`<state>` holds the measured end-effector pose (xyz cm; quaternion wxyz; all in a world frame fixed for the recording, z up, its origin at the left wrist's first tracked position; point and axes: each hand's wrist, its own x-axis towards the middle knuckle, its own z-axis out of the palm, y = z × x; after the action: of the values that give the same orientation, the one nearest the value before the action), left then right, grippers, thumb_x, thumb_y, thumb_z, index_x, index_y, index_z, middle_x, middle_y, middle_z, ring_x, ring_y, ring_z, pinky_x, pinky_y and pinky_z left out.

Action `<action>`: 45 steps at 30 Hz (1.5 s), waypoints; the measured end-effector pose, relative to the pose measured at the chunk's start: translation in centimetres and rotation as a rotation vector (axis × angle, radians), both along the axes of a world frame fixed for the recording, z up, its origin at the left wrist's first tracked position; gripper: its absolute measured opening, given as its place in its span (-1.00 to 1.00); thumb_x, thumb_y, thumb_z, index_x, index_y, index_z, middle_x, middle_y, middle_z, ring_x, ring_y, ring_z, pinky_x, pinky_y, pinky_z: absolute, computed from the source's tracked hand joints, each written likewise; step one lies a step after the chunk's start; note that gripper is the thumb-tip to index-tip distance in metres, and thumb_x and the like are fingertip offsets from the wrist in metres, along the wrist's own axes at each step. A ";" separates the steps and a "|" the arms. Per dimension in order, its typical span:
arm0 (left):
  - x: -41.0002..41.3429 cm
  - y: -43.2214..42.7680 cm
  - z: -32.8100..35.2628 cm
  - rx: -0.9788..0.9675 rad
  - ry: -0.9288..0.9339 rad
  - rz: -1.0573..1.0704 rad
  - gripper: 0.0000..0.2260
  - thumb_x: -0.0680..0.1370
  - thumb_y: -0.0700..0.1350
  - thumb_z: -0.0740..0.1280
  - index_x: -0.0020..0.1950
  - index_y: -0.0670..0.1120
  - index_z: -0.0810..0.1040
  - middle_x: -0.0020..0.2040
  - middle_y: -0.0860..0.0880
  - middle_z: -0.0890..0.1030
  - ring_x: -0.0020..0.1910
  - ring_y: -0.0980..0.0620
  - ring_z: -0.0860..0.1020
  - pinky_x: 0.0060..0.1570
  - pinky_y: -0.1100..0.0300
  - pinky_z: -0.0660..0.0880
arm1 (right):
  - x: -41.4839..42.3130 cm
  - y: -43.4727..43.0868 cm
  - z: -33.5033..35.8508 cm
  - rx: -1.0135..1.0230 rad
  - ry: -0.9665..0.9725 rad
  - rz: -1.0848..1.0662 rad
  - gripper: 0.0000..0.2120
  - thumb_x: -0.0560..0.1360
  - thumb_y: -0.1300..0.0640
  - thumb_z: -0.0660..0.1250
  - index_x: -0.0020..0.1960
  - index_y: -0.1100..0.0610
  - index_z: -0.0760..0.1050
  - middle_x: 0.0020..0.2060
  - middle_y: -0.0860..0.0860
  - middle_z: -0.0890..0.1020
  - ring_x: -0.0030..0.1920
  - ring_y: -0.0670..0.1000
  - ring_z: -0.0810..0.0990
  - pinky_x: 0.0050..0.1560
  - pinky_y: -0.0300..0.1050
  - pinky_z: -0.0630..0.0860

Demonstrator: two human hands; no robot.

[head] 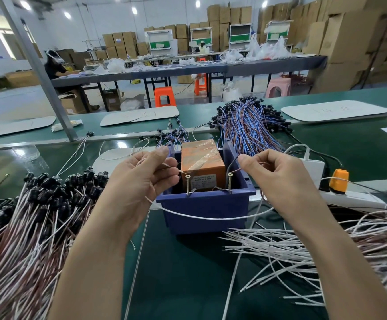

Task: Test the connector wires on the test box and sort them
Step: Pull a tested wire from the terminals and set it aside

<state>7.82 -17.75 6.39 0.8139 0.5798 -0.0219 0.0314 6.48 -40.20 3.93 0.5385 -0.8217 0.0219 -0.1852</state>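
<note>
Ahead of you, cardboard boxes [349,38] stack high behind a long grey table [187,70]. Orange stools [164,95] and a pink stool [279,86] stand beside it. Ceiling lamps [134,10] glow, and a window [1,35] brightens your left.
</note>
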 end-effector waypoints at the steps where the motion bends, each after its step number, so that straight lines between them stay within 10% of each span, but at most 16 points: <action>1: 0.0 0.0 0.0 0.000 0.001 0.000 -0.57 0.35 -0.01 0.44 0.13 -0.14 0.44 -0.30 -0.04 0.68 -0.39 0.11 0.62 -0.34 0.30 0.57 | 0.0 0.0 0.0 0.001 0.000 0.000 -0.67 0.50 -0.22 0.37 -0.25 0.02 0.52 -0.58 -0.23 0.43 -0.54 -0.18 0.36 -0.33 -0.17 0.27; 45: -0.1 -0.1 0.0 0.076 0.028 0.019 -0.83 0.58 -0.11 0.35 0.08 -0.18 0.47 -0.33 -0.02 0.67 -0.43 0.13 0.60 -0.38 0.30 0.56 | -0.9 0.0 0.6 -0.038 0.034 0.006 -0.70 0.51 -0.26 0.33 -0.12 -0.04 0.59 -0.30 -0.16 0.63 -0.24 -0.35 0.54 -0.33 -0.24 0.39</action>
<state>7.71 -17.82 6.38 0.7912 0.6108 -0.0059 0.0301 5.58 -40.19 4.53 0.5229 -0.8349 0.0250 -0.1701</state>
